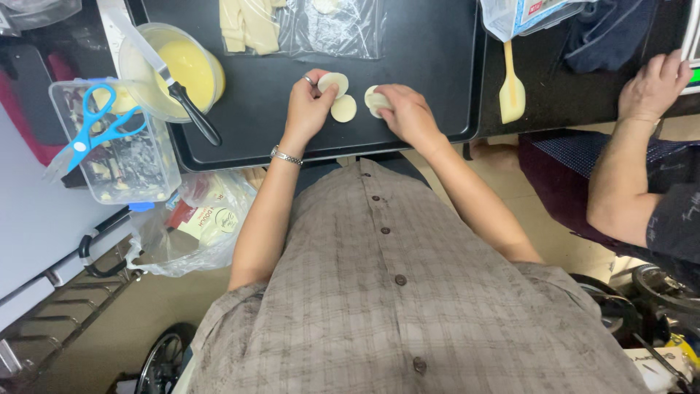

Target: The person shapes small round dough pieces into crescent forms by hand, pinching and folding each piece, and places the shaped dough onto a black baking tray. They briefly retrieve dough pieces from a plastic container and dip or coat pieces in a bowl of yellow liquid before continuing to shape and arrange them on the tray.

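Three pale dough rounds sit at the near middle of the black tray on the worktop; the left hand pinches the upper dough round between thumb and fingertips, lifting its edge; a second round lies flat on the tray just below it, touching neither hand as far as can be seen; the right hand has its fingers curled over the third round, gripping it; a clear bag of dough strips lies at the tray's far edge; a bowl of yellow filling with a black-handled knife resting across it stands at the tray's left corner; beside it a clear tub carries blue scissors; a yellow spatula lies to the right of the tray; another person's hand rests near the far right edge.
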Demonstrator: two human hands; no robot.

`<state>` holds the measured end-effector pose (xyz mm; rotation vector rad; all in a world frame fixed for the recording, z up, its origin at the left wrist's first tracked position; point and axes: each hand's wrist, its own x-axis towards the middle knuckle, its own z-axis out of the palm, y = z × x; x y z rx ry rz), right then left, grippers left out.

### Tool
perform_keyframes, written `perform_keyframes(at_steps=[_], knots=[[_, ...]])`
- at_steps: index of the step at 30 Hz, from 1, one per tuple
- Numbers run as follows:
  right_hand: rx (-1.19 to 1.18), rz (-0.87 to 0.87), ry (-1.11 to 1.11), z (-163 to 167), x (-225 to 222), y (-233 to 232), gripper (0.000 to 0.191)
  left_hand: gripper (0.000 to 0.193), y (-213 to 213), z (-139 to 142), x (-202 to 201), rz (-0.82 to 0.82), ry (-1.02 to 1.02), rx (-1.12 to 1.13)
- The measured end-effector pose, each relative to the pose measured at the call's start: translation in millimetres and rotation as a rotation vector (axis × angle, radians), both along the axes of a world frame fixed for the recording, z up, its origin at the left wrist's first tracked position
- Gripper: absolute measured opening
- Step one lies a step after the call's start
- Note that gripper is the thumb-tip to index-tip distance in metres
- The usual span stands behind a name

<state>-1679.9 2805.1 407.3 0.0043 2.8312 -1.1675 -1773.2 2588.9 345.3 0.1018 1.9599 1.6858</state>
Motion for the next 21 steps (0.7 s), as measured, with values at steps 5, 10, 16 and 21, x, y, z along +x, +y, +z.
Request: perform_keyframes(at_steps=[5, 10, 16, 21], knots=[[-0.267, -0.226, -0.354, -10.4, 2.4, 16.8, 0.027, 0.017, 4.9, 1.7, 6.2, 0.013, 0.025, 0.049], [-1.005, -0.220, -0.276, -16.7, 5.7, 20.5, 0.051, 0.020, 25.6, 2.0, 14.3, -0.107, -0.009, 0.150], [-0.977, -0.377, -0.224, -50.4, 9.2, 34.2, 0.017, 0.023, 50.1, 28.2, 9.1, -0.206, -0.024, 0.143], [-0.581, -0.455, -0.193, -53.2, 16.6, 75.0, 0.031, 0.062, 11.8, 56.7, 20.8, -0.495, 0.858, -0.523]])
